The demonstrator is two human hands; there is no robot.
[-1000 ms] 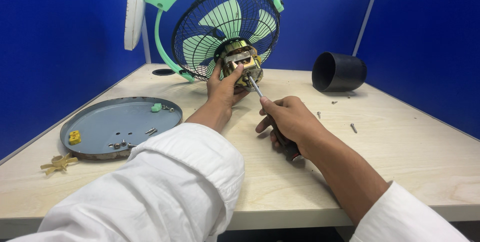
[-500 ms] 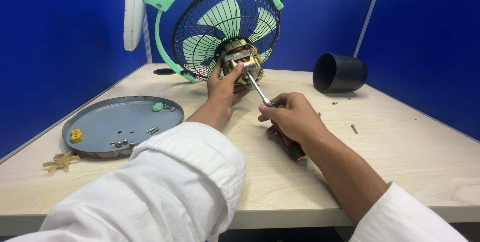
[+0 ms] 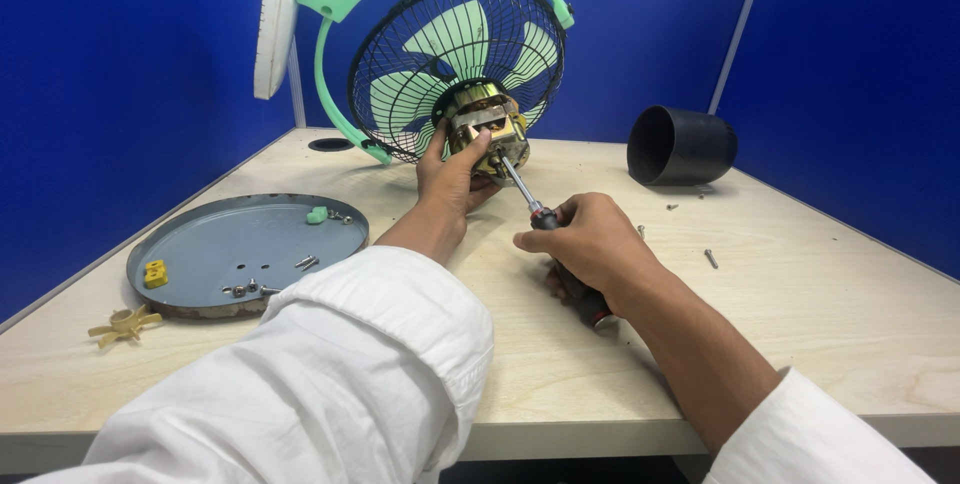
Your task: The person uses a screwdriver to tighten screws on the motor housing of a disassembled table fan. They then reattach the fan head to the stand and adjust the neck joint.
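The black rear cover (image 3: 678, 145) is already off and some screws (image 3: 710, 258) lie on the worktop (image 3: 820, 324); the motor (image 3: 483, 124) is not yet free. The left hand (image 3: 452, 169) grips the motor just ahead. The right hand (image 3: 590, 244) is closed around the screwdriver (image 3: 540, 216), its tip at the motor.

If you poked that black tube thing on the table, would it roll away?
Probably yes. The black tube lies on its side on the flat table, so a push across its curve would likely roll it. It looks hollow, so it may be light. Nothing touches it to stop it.
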